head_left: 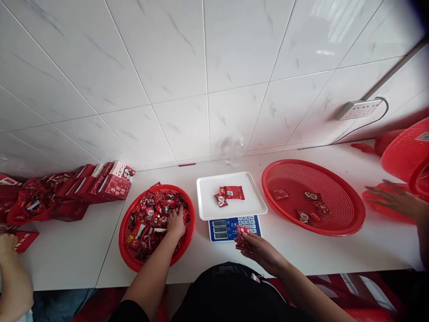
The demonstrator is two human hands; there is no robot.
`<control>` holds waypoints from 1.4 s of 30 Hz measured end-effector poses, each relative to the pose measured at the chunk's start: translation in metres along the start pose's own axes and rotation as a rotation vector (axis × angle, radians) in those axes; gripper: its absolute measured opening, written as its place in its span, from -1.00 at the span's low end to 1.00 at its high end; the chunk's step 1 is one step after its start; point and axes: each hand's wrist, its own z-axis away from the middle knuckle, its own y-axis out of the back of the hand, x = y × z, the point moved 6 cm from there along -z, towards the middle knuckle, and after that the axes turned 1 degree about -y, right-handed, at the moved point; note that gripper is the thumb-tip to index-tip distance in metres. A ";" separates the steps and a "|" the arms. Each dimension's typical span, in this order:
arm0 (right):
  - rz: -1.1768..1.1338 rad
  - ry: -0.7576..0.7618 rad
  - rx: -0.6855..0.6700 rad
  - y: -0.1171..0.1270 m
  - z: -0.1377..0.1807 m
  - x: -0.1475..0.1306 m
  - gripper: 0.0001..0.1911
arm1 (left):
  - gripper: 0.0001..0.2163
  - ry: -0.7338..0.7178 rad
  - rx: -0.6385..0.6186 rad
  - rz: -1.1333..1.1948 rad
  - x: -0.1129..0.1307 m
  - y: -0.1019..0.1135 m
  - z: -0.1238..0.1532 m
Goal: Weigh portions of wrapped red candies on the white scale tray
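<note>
My left hand (176, 222) reaches into a red basket (132, 261) piled with several red candy packets (150, 214), its fingers curled down among them. My right hand (259, 251) hovers in front of a digital scale (231, 227) and pinches a small red packet (241, 237). The scale's white tray (206, 203) carries two or three red packets (231, 193).
A large shallow red basket (348, 221) at right holds several packets. Another person's hand (390, 197) rests by red baskets at the far right. Red gift boxes (114, 181) and a packet pile sit at left. Someone's hand (8, 250) is at the lower left. A power strip (357, 109) hangs on the tiled wall.
</note>
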 end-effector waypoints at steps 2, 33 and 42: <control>0.003 -0.010 0.007 0.003 0.000 0.002 -0.73 | -0.40 -0.050 0.022 0.010 -0.003 0.004 0.002; 0.008 0.025 0.030 0.004 0.001 -0.005 -0.77 | -0.53 -0.149 0.033 -0.029 0.002 0.031 0.004; 0.017 0.031 0.028 0.007 0.003 -0.003 -0.73 | -0.67 -0.031 0.037 0.031 -0.012 0.043 -0.006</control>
